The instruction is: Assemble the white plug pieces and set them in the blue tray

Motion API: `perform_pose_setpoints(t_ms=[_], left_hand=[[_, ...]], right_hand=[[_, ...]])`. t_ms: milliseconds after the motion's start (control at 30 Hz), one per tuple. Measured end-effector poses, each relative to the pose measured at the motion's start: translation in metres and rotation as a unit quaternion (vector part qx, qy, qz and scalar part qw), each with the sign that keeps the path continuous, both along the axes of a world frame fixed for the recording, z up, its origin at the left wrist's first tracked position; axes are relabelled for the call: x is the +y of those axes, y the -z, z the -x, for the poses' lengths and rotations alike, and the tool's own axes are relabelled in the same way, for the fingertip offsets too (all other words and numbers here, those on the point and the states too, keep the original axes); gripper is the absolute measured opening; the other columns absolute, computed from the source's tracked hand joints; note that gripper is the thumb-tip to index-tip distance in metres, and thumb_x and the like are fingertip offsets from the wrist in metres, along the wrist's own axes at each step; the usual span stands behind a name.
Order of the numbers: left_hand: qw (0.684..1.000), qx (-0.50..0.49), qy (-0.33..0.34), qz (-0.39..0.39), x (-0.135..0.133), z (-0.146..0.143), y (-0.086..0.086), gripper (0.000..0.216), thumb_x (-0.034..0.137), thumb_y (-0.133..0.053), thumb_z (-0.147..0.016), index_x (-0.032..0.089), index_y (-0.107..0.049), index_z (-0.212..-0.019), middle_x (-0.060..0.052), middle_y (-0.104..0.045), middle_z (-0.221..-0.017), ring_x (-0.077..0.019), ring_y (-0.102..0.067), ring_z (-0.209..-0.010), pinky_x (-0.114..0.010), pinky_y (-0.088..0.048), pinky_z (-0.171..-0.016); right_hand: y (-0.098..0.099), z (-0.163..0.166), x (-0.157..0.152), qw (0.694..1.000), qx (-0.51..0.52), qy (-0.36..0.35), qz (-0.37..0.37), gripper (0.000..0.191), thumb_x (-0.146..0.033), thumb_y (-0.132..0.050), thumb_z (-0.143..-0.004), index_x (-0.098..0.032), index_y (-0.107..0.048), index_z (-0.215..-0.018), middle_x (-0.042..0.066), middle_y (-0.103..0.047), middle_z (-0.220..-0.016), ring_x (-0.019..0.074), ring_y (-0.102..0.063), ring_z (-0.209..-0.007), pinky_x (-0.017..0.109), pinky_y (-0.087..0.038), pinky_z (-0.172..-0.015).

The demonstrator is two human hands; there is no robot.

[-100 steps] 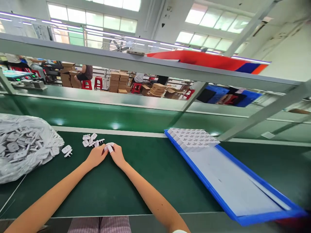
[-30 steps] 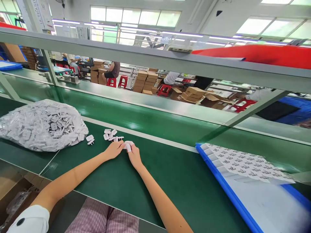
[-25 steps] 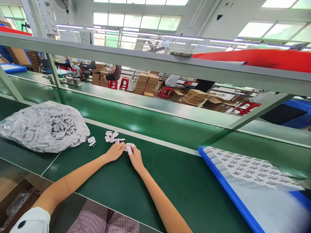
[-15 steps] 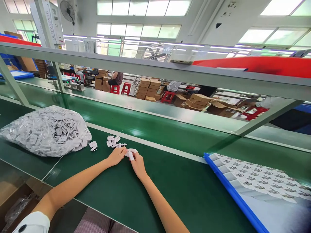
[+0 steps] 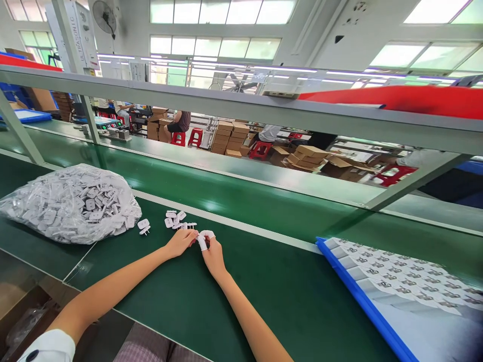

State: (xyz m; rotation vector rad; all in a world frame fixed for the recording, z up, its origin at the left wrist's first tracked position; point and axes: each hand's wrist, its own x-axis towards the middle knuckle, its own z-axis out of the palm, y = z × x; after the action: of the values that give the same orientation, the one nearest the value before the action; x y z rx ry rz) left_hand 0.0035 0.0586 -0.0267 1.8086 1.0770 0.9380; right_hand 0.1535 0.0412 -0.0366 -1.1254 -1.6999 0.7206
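Observation:
My left hand (image 5: 181, 242) and my right hand (image 5: 212, 253) meet on the green belt (image 5: 234, 301), fingers pinched together around a small white plug part (image 5: 199, 238). White tape wraps some fingertips of my right hand. Just beyond my hands lie several loose white plug parts (image 5: 174, 219), and one more plug part (image 5: 144, 224) sits next to the bag. A clear plastic bag (image 5: 71, 203) full of the same parts rests at the left.
A blue tray (image 5: 362, 296) with rows of white parts lies at the right. A raised green conveyor and a grey frame beam run across behind. Far off, people sit on red stools among cardboard boxes. An open carton sits at lower left.
The view swung left and then tilted slightly, so the tray slid to the right edge. Both hands stayed together on the small part, fingers shifting slightly.

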Motion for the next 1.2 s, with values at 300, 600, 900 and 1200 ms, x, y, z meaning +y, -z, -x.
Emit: perform_pose_setpoints(t_ms=[300, 600, 900, 1200], left_hand=[[1.0, -0.022, -0.005, 0.007, 0.0, 0.001, 0.003, 0.035, 0.04, -0.027, -0.092, 0.019, -0.042, -0.07, 0.003, -0.046, -0.058, -0.0113, -0.045, -0.053, -0.024, -0.037, -0.051], [0.999, -0.018, 0.023, -0.015, -0.004, 0.002, 0.0, 0.029, 0.034, -0.022, -0.093, 0.02, -0.039, -0.074, 0.003, -0.045, -0.06, -0.0126, -0.044, -0.054, -0.027, -0.04, -0.056], [0.998, 0.018, 0.039, -0.044, -0.008, 0.002, -0.004, 0.028, 0.034, -0.023, -0.094, 0.02, -0.04, -0.076, 0.003, -0.045, -0.061, -0.0133, -0.043, -0.057, -0.028, -0.038, -0.059], [0.996, 0.047, 0.05, -0.054, -0.011, 0.003, -0.007, 0.031, 0.039, -0.02, -0.096, 0.02, -0.041, -0.083, 0.003, -0.047, -0.064, -0.0133, -0.044, -0.057, -0.028, -0.038, -0.06]], right_hand=[[-0.001, -0.002, -0.001, 0.998, 0.047, 0.027, 0.023, 0.02, -0.04, -0.041, -0.089, -0.021, -0.045, -0.091, 0.0, -0.056, -0.073, 0.0153, -0.052, -0.059, 0.028, -0.044, -0.057], [-0.009, -0.002, -0.001, 0.999, 0.023, -0.021, 0.039, 0.031, -0.046, -0.041, -0.088, -0.019, -0.056, -0.082, 0.0, -0.055, -0.066, 0.0145, -0.048, -0.055, 0.027, -0.04, -0.053], [-0.005, -0.001, 0.001, 0.999, -0.007, -0.026, 0.03, 0.03, -0.044, -0.044, -0.087, -0.02, -0.049, -0.069, -0.002, -0.048, -0.062, 0.0133, -0.043, -0.055, 0.026, -0.034, -0.053], [-0.003, -0.001, 0.001, 0.999, -0.009, -0.014, 0.027, 0.029, -0.045, -0.045, -0.086, -0.019, -0.05, -0.072, -0.001, -0.051, -0.064, 0.0134, -0.044, -0.057, 0.026, -0.036, -0.054]])
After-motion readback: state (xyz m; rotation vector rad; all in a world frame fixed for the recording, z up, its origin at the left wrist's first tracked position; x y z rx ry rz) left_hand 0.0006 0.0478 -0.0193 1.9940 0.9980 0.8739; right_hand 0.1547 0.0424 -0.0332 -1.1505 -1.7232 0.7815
